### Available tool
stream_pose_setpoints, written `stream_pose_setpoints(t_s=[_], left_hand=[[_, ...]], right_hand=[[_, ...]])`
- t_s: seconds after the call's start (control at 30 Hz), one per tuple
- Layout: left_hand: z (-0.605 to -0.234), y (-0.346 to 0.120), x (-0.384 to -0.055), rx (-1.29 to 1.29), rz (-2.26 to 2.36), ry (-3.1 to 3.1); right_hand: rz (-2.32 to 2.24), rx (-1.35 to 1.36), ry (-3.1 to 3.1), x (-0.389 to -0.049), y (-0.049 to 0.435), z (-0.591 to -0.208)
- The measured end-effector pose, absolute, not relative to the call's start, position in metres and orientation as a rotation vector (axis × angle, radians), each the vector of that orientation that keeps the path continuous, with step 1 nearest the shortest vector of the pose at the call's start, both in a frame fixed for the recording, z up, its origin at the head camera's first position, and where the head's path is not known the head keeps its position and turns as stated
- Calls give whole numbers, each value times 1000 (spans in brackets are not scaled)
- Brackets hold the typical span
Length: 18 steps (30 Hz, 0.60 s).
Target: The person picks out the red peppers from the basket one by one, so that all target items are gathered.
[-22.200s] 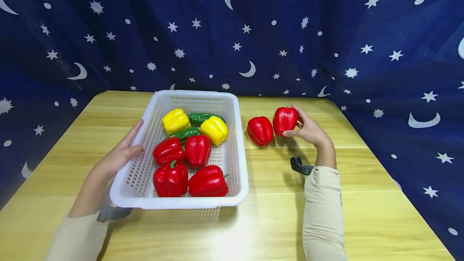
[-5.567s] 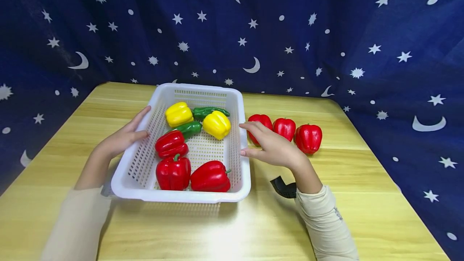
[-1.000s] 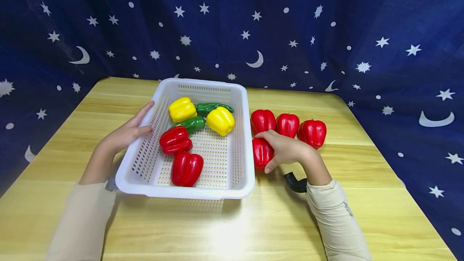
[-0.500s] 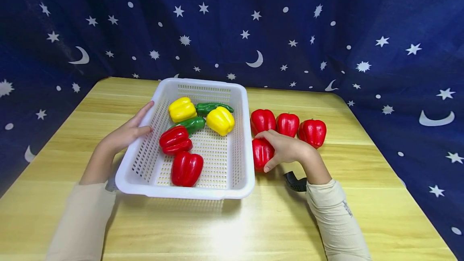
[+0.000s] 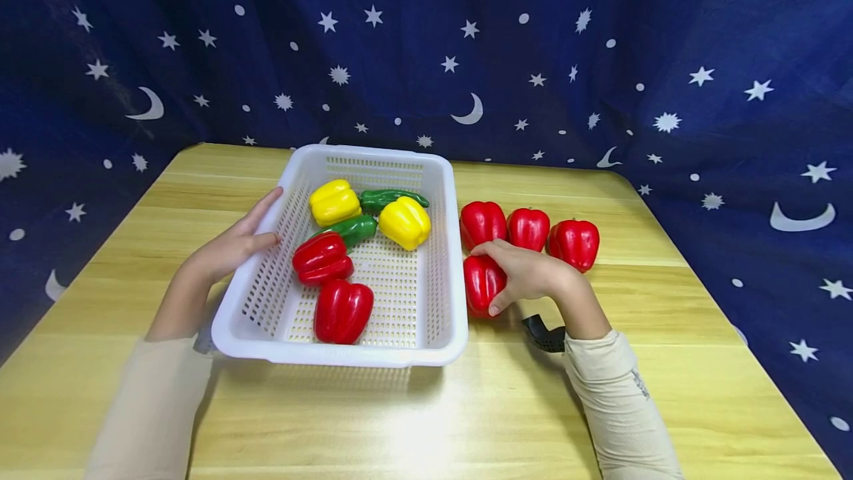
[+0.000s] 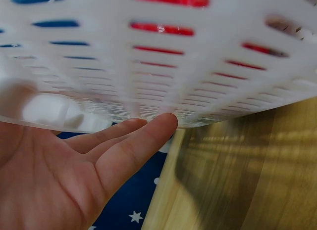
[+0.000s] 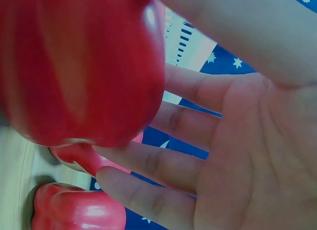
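Observation:
On the left, my left hand (image 5: 229, 247) grips the side of a white perforated basket (image 5: 456, 295), thumb over the rim and fingers against the outer wall. Its fingers (image 6: 136, 148) show from below in the left wrist view. My right hand (image 5: 526, 272) holds a red bell pepper (image 5: 483, 286) just outside the basket's right side, fingers behind it and thumb in front. That pepper (image 7: 79, 67) fills the upper left of the right wrist view. Inside the basket lie two red bell peppers (image 5: 343, 311), two yellow bell peppers (image 5: 404, 223) and two green peppers (image 5: 393, 199).
Behind the right hand, three red bell peppers (image 5: 529, 229) form a row on the wooden table (image 5: 533, 421). A dark blue curtain (image 5: 373, 43) with moons and stars hangs at the back and sides. A black wrist device (image 5: 545, 333) sits under the right wrist.
Since the oldest frame, two red bell peppers have left the basket; one joined the table row, the other is in my right hand. Over the last second both hands are nearly still.

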<state>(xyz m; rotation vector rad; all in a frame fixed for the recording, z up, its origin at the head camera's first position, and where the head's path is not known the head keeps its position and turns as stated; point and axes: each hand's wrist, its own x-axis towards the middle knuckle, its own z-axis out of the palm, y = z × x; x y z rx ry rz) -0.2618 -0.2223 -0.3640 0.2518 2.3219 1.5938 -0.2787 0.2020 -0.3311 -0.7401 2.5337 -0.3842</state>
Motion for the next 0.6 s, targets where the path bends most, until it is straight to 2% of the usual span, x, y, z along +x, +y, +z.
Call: stream_pose_setpoints(t_s=[0.6], left_hand=[[-364,-223,-262,255,1591,2324]], right_hand=[[-413,-778,2567,-278,201,-330]])
